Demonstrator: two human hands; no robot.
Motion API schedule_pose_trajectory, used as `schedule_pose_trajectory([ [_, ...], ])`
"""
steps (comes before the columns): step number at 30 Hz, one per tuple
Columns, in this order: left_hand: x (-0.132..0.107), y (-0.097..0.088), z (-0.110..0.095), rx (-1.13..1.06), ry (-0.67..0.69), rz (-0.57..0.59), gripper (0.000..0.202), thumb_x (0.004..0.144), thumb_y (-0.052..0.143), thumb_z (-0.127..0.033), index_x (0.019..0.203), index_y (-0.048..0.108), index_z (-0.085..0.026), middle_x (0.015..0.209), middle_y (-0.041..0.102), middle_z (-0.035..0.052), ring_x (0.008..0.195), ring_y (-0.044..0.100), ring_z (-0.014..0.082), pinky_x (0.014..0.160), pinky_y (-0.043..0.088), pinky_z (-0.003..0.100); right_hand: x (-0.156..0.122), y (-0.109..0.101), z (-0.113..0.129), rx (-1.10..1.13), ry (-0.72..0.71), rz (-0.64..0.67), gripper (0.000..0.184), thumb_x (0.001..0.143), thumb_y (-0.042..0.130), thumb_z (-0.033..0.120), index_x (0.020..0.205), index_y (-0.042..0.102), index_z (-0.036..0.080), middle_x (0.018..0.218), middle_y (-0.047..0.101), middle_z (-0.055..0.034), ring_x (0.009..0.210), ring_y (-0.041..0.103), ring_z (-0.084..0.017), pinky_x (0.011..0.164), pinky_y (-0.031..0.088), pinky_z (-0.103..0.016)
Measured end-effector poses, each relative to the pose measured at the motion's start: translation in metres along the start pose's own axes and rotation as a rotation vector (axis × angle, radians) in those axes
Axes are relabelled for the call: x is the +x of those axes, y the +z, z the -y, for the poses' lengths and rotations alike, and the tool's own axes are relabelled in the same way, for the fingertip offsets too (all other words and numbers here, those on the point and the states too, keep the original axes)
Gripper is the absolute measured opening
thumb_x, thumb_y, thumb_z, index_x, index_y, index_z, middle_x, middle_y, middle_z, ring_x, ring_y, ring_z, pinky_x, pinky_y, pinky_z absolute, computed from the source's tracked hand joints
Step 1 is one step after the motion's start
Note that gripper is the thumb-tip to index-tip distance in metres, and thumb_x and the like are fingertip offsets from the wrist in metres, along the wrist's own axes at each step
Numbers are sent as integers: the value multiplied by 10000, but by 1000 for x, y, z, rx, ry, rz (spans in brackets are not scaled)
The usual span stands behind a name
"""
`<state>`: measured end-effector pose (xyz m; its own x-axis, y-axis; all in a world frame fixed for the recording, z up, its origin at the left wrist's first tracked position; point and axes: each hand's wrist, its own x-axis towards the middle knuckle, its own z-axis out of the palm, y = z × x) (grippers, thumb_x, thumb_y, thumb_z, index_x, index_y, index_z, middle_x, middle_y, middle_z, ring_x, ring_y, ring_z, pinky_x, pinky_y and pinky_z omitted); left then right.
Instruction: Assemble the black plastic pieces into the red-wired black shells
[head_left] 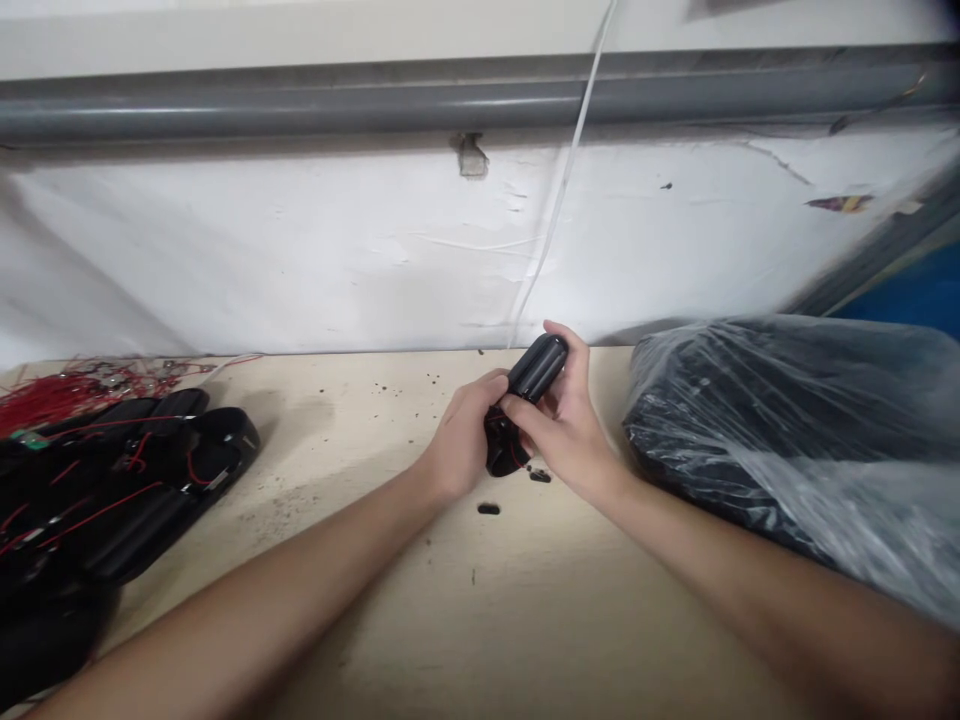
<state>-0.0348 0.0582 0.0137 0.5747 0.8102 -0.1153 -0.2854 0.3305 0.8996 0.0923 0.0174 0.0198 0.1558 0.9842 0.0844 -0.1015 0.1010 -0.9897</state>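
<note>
Between my two hands is a black plastic housing (537,368) with a rounded, ribbed upper end and a hollow lower end. It tilts up to the right above the table. My left hand (466,430) is closed on its left side, with the thumb near the middle. My right hand (571,425) grips the other side, its thumb pressing near the middle and its fingers behind the upper end. A short red wire shows at the hollow end. Just below the housing, small black oval pieces (489,509) lie on the table; whether they are parts or slots I cannot tell.
Several black housings with red wires (142,480) are piled at the left. Behind them lies a tangle of red wires (52,393). A clear plastic bag (787,430) with black contents fills the right side. A white cable (562,190) hangs down the back wall.
</note>
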Motion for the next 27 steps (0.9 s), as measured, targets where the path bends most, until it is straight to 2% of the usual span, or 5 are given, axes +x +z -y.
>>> schedule_pose_trajectory([
  [4, 3, 0, -3, -84, -54, -6, 328, 872, 564, -491, 930, 640, -177, 710, 638, 41, 635, 604, 160, 603, 541, 307, 1, -2, -1, 24, 56, 12, 1058, 836, 801, 364, 1660, 144, 453, 942, 589, 13, 633, 542, -85, 484, 446, -218],
  [9, 6, -8, -5, -42, -157, 103, 591, 867, 517, -690, 999, 741, -160, 565, 602, 59, 563, 626, 207, 565, 511, 326, 2, -5, -6, 170, 101, 83, 981, 871, 756, 446, 1645, 158, 518, 1042, 644, 12, 521, 508, -55, 408, 428, -225],
  [14, 5, -12, -6, -40, -199, 110, 625, 842, 530, -696, 1070, 756, -160, 610, 630, 72, 632, 688, 231, 539, 509, 305, 1, -5, -6, 212, 148, 155, 987, 895, 756, 526, 1653, 124, 544, 1008, 642, 37, 426, 487, -49, 383, 439, -258],
  [20, 5, -12, -7, -72, -189, 114, 569, 824, 535, -627, 1108, 708, -165, 635, 640, 61, 605, 702, 237, 479, 509, 295, 2, -5, -6, 231, 124, 180, 1019, 913, 757, 496, 1659, 64, 548, 1078, 672, 27, 412, 546, -77, 360, 489, -291],
  [27, 7, -14, -6, -61, -199, 124, 656, 819, 505, -594, 1252, 636, -119, 674, 692, 74, 541, 679, 223, 464, 550, 311, 3, -5, -9, 317, 88, 191, 919, 914, 773, 397, 1595, 169, 520, 923, 627, 73, 365, 541, -121, 305, 461, -298],
])
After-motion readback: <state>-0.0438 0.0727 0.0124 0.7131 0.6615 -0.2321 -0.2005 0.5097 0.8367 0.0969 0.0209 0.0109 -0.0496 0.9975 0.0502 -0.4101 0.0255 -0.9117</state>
